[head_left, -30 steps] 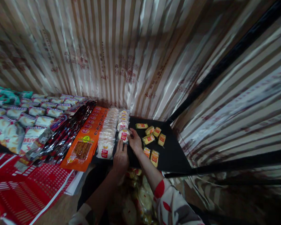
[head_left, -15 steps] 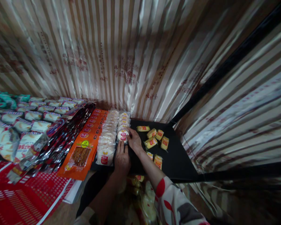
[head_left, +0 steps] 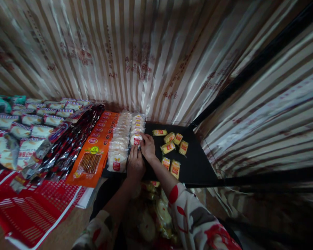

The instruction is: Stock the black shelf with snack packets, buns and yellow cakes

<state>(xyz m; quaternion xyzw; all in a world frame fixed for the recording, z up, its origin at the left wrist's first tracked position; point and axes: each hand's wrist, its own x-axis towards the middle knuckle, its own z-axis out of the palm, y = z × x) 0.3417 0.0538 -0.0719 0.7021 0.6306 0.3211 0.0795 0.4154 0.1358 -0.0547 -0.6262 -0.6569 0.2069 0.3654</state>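
A round white cracker in a clear wrapper [head_left: 136,139] stands at the near end of a short row of like packets [head_left: 138,121] on the black shelf [head_left: 198,163]. My right hand [head_left: 148,148] has its thumb and fingers closed on the right edge of this packet. From the near side, my left hand [head_left: 135,164] reaches forward with fingers stretched out, their tips touching the packet's lower edge. A longer row of wrapped white crackers [head_left: 118,156] lies just left of my hands. Several small yellow wrapped cakes [head_left: 168,148] are scattered to the right.
Orange snack bags [head_left: 90,159] overlap in a line on the left, beside dark shiny packets [head_left: 67,146] and white snack bags [head_left: 31,149]. A red basket [head_left: 41,208] is at lower left. Striped curtains [head_left: 114,52] hang behind; a black pole [head_left: 224,86] slants at right.
The whole scene sits slightly higher in view, showing more of the basket and the packets below the shelf. Both hands stay at the same cracker; the left fingers look slightly more bent.
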